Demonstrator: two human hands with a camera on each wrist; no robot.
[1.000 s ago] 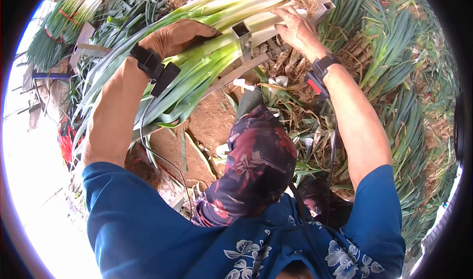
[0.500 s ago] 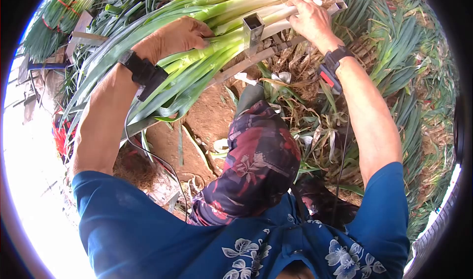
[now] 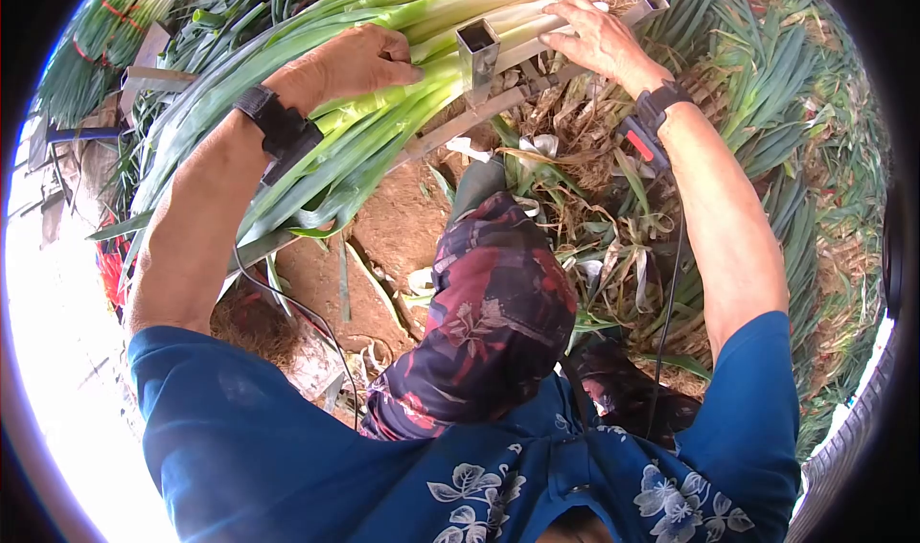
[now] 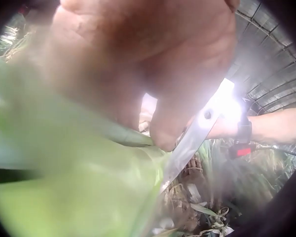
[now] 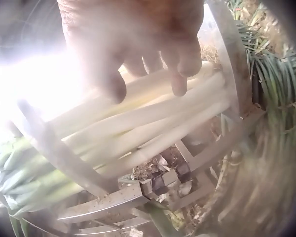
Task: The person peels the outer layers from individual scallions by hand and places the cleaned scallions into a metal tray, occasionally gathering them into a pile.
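Observation:
Long leeks [image 3: 450,16], white at the root end and green at the leaves, lie together in a metal rack [image 3: 479,64] with upright posts. My left hand [image 3: 350,64] is over the green part, left of the near post; its thumb and curled fingers grip leek stalks, seen close in the left wrist view at the pale green stalk [image 4: 103,187]. My right hand [image 3: 599,40] is over the white stalks near the roots. In the right wrist view its spread fingers [image 5: 177,81] point down onto the white stalks [image 5: 148,113], with none enclosed.
Heaps of leeks [image 3: 767,83] cover the ground on the right. A tied bundle [image 3: 115,25] stands at the far left. Dry leaves and roots [image 3: 613,217] litter the soil below the rack. A bent knee [image 3: 503,294] is close to the rack; cables hang from both wrists.
The right hand has moved from the stalks toward the root end, then slightly back, fingers spreading. The left hand stays over the leaves, its fingers curling more. The view has shifted a little.

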